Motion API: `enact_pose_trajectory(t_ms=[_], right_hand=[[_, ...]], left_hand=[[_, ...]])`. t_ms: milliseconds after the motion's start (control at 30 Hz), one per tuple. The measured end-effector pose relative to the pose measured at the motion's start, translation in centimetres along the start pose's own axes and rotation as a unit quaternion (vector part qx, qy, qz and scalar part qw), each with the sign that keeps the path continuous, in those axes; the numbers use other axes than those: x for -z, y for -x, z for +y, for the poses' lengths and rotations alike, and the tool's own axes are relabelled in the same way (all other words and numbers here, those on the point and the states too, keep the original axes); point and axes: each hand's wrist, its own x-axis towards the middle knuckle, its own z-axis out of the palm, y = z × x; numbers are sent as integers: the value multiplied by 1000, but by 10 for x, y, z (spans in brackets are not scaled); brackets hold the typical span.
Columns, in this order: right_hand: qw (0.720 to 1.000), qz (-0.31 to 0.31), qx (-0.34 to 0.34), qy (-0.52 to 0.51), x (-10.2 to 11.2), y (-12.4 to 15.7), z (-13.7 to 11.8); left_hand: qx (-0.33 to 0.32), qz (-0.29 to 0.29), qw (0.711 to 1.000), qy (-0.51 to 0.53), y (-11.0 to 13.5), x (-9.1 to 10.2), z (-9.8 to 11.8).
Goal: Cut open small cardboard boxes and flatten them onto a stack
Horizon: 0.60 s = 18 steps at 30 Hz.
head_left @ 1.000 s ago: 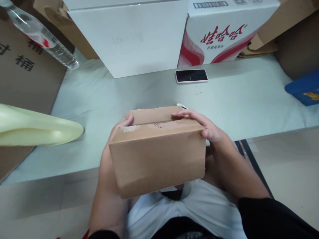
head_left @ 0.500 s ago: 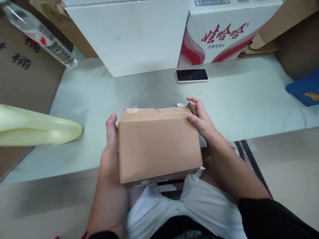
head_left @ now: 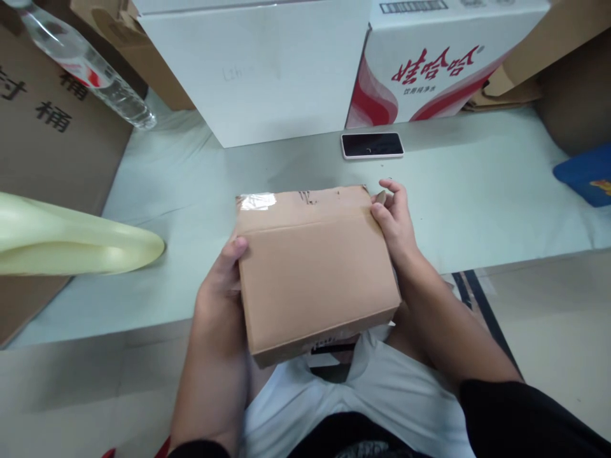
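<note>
I hold a small brown cardboard box over my lap, at the near edge of a pale table. My left hand grips its left side, thumb on the upper face. My right hand clasps the far right corner with curled fingers. A patch of clear tape shines on the box's far left edge.
A phone lies face up behind the box. Behind that stand a large white carton and a red-and-white carton. A water bottle leans at the far left, above a pale yellow object. A blue item lies at the right.
The box has tipped away from me, from standing on edge to lying flatter. My right hand slid from the top to the far right corner; my left thumb moved onto the upper face.
</note>
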Motion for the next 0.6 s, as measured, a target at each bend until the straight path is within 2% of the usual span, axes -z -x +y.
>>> enact_pose_trajectory(t_ms=[100,167,300,433,533,600], right_hand=[[999,33,17,7,0,-2,1],[999,31,15,-17,0,-4,-1],[996,-53,-5,-77,2,-3,-8],[978,-165,47,-122,6,2,-13],[968,-221,83,-88,8,4,-13],[970,-223,94,-30,7,6,-14]], left_hand=[[1,28,999,22,-5,-10,8],[-41,58,997,28,-12,-10,12],[-109,132,984,54,-27,-1,16],[-107,205,972,36,-30,2,18],[-78,253,964,23,-27,-2,19],[-73,254,964,25,-26,-5,18]])
